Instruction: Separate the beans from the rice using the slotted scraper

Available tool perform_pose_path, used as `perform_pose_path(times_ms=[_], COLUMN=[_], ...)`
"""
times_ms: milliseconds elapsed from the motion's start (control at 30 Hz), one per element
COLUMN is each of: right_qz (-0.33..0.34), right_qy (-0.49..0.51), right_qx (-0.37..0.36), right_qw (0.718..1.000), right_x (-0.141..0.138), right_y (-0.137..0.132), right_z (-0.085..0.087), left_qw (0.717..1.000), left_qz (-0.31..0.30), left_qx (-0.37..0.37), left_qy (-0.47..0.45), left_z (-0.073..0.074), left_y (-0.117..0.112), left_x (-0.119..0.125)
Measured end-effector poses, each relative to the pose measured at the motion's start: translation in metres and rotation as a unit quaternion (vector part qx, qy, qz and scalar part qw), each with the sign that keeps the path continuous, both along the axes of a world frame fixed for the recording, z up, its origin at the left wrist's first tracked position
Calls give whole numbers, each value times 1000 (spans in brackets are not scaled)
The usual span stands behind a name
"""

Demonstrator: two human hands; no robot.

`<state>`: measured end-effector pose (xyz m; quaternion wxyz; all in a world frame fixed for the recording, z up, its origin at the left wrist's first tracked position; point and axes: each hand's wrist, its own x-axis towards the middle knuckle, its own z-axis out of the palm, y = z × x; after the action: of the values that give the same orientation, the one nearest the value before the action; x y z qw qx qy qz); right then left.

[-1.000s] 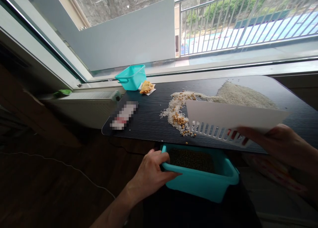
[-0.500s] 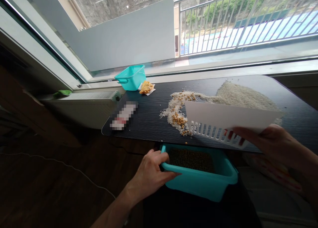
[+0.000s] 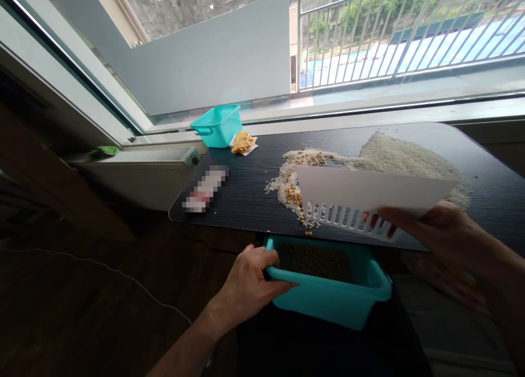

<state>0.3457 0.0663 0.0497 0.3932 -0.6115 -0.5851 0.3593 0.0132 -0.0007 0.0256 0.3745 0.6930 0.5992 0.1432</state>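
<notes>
My left hand (image 3: 256, 276) is closed around the left end of the rim of a turquoise plastic bin (image 3: 328, 306) held below the table's front edge. Small brownish beans (image 3: 314, 261) cover the bin's bottom. My right hand (image 3: 437, 229) grips a white slotted plastic piece (image 3: 371, 193), tilted over the front of the table, its slots facing down toward the bin. Just left of this piece lie yellow beans (image 3: 293, 195) mixed with white rice (image 3: 283, 174). A larger pile of rice (image 3: 404, 155) spreads behind it, partly hidden.
The dark wood-grain table (image 3: 246, 185) stands against a window. A second turquoise bin (image 3: 221, 126) and a folded yellow cloth (image 3: 243, 141) sit at its back left. A blurred-out flat item (image 3: 205, 190) lies near the left edge. Beyond is a radiator (image 3: 151, 158).
My right hand has shifted the white slotted piece slightly to the left. A few beans have gathered at the table's front edge. My left hand keeps its hold on the bin.
</notes>
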Motion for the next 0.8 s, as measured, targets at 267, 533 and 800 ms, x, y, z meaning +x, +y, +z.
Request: perform_pose_path(times_ms=[267, 533, 800], right_qz=[35, 33, -13], right_qy=[-27, -12, -34], right_qx=[7, 3, 2], right_qw=[999, 999, 999], right_x=[-3, -5, -2], right_y=[11, 4, -5], right_z=[-3, 0, -3], left_qw=[1000, 1000, 998], left_qz=[-5, 15, 52], left_qx=[6, 10, -21], left_qy=[-1, 15, -30], left_z=[2, 6, -3], left_y=[1, -2, -6], left_x=[-2, -4, -15])
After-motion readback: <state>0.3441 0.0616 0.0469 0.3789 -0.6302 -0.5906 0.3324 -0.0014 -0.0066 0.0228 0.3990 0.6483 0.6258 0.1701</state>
